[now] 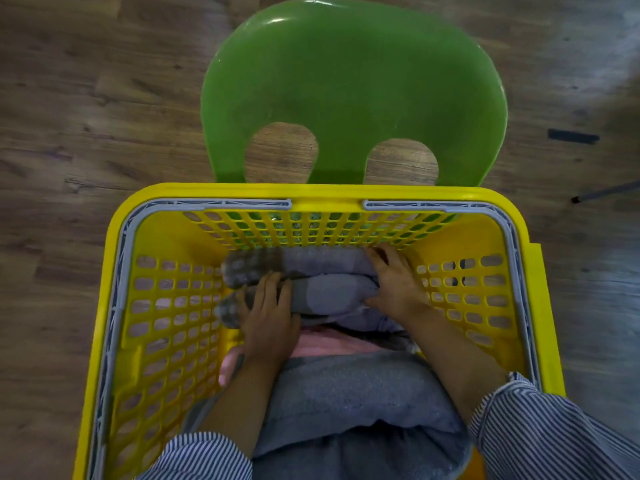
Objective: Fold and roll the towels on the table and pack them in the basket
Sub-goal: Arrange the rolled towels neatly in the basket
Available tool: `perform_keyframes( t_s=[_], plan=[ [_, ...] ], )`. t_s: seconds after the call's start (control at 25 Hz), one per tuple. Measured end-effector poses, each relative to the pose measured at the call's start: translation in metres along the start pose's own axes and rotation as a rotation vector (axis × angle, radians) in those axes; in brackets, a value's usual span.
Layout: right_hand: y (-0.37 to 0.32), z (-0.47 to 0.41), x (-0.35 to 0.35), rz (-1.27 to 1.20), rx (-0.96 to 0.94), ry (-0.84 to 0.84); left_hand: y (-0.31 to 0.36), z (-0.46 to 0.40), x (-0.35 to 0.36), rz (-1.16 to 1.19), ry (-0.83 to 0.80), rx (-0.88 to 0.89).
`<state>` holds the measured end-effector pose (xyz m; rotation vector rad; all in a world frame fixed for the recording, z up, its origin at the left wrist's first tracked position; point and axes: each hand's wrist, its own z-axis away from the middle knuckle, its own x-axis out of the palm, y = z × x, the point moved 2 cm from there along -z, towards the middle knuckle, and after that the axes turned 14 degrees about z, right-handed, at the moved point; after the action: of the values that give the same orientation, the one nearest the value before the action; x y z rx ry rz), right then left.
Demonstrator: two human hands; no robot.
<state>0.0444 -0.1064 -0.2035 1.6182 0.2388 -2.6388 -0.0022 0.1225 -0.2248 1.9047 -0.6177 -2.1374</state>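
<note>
A yellow perforated basket (166,306) with grey rim handles fills the lower frame. Inside, against its far wall, lie two rolled grey towels (322,278), one in front of the other. My left hand (268,317) rests on the nearer roll's left part, fingers curled over it. My right hand (394,282) grips the right ends of both rolls, thumb under the nearer one. Behind these lie a pink towel (329,344) and a larger grey rolled towel (353,393) between my forearms.
The basket sits on a green plastic chair (349,91) whose backrest rises beyond the far rim. Wooden floor (86,116) surrounds it. A dark strip (573,136) lies on the floor at the right, near a thin dark leg (606,192).
</note>
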Motion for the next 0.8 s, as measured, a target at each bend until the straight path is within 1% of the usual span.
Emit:
perform_keyframes(
  t_s=[0.12,0.2,0.28,0.36,0.44,0.52,0.64,0.8],
  plan=[
    [0.001,0.015,-0.004,0.037,0.057,0.121,0.008,-0.004,-0.001,-0.023,-0.033,0.140],
    [0.003,0.027,-0.002,0.037,0.186,0.155,0.017,-0.010,0.001,-0.016,-0.070,0.242],
    [0.007,0.034,0.006,-0.036,0.278,0.082,0.027,-0.016,0.004,-0.005,-0.114,0.320],
    [0.010,0.035,0.018,-0.076,0.268,-0.033,0.034,-0.022,0.011,-0.015,-0.165,0.345],
    [0.014,0.036,0.028,-0.134,0.266,-0.073,0.033,-0.026,0.020,-0.055,-0.231,0.292],
    [0.012,0.038,0.035,-0.139,0.280,-0.111,0.029,-0.023,0.028,-0.071,-0.267,0.208],
    [0.010,0.039,0.051,-0.045,0.252,-0.212,0.030,-0.015,0.031,-0.059,-0.272,0.165],
    [0.007,0.038,0.061,0.189,0.208,-0.408,0.035,-0.018,0.028,-0.053,-0.219,0.204]
  ],
)
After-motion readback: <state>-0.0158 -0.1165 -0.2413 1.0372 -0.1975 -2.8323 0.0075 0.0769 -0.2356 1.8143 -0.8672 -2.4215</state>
